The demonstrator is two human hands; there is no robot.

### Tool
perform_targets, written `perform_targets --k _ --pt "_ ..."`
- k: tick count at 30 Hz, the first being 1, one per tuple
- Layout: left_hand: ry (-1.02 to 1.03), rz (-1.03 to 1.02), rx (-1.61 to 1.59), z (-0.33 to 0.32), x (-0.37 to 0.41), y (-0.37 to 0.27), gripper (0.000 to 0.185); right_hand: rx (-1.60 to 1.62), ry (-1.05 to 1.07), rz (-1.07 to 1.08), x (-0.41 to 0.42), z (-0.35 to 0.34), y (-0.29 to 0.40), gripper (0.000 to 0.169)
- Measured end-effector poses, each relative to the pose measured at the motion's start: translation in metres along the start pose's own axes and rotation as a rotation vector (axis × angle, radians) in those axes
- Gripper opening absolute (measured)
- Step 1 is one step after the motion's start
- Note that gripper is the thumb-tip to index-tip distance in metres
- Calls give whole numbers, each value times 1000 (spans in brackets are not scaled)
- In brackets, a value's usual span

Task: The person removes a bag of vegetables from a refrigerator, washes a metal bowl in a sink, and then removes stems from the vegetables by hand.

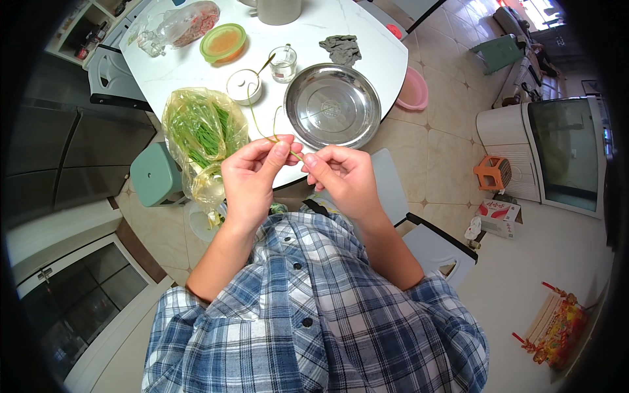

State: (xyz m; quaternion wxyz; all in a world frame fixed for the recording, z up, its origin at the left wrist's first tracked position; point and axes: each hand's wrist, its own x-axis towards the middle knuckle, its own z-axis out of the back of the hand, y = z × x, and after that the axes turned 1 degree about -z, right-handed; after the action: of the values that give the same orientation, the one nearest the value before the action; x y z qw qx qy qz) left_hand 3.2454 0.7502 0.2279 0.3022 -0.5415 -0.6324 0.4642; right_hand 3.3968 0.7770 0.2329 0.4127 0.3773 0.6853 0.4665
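Between the fingertips of my left hand point(255, 172) is a thin green stalk point(255, 118), its upper ends reaching over the table. My right hand point(344, 179) pinches the lower end of the same stalk, close beside the left fingertips. A clear plastic bag point(172, 113) of long green stalks, perhaps chives or garlic shoots, lies at the table's left edge. Just beyond my hands stands a round stainless steel basin point(314, 120) with what looks like a single thin stalk in it. A white lidded pot point(241, 84) with a spoon is behind the held stalk.
On the white table point(162, 73) are a glass mug point(283, 66), a green-lidded bowl point(222, 43), a grey cloth point(341, 49), a bagged reddish food point(194, 24) and a large grey mug point(279, 10). A green stool point(153, 174) and a waste bin point(199, 223) stand left; chairs stand nearby.
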Motion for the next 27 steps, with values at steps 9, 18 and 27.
perform_targets --k 9,18,27 --pt "74 25 58 13 4 -12 14 -61 35 -39 -8 29 -9 16" --pt "394 362 238 24 -11 4 10 -83 148 89 21 -4 1 18" --pt "344 371 369 43 -14 8 9 -73 46 144 33 16 24 21"
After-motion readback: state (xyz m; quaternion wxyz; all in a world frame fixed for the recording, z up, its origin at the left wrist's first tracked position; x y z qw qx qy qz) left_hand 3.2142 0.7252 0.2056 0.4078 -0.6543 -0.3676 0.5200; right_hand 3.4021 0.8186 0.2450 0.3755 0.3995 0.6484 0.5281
